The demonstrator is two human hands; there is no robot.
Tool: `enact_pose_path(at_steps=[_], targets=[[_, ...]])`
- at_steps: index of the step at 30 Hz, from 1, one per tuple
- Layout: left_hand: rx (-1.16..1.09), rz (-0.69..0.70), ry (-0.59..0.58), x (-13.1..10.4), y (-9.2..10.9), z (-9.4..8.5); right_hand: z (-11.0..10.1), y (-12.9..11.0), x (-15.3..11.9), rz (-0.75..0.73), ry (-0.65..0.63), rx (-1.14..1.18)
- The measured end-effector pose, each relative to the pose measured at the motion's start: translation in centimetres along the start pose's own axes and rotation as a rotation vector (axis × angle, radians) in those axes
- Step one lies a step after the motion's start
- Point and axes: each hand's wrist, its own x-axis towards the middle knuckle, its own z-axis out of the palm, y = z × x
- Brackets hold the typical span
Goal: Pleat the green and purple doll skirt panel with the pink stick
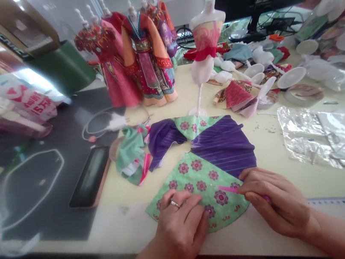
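A skirt-like cloth piece is spread on the table, with a green floral panel (187,167) at the front and purple striped panels (223,143) behind. My left hand (181,223) lies on the green panel, its fingers slightly bent, a ring on one of them. Between the fingers and thumb of my right hand (275,200) is a pink pen-like tool (228,188), its thin tip over the green panel near a printed flower. Whether the tip touches the cloth I cannot tell.
Dressed doll forms (147,59) and a bare-waisted mannequin (206,33) stand behind. A phone (90,176) and green scraps (129,153) lie left. Clear plastic bags (310,137), a ruler (329,202) and cloth pieces (239,95) are right.
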Motion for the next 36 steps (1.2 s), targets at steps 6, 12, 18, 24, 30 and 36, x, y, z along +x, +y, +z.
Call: enact_pose_path(at_steps=[6,12,18,24,30,36], targets=[[0.020,0.010,-0.021,-0.05,0.08,0.18,0.19,0.02,0.07,-0.016,-0.018,-0.014],[0.015,0.014,-0.016,0.07,0.10,0.05,0.21,0.08,-0.07,-0.016,-0.029,0.001],[0.014,0.011,-0.010,0.19,0.20,0.05,0.36,0.26,-0.09,-0.017,-0.026,0.002],[0.032,0.018,-0.005,0.27,0.09,0.08,0.40,0.29,-0.01,-0.024,-0.031,-0.001],[0.015,0.015,-0.010,0.28,0.07,0.09,0.33,0.25,0.06,-0.025,-0.029,-0.013],[0.019,0.016,-0.021,0.29,-0.03,0.15,0.10,0.14,0.22,-0.025,0.002,-0.043]])
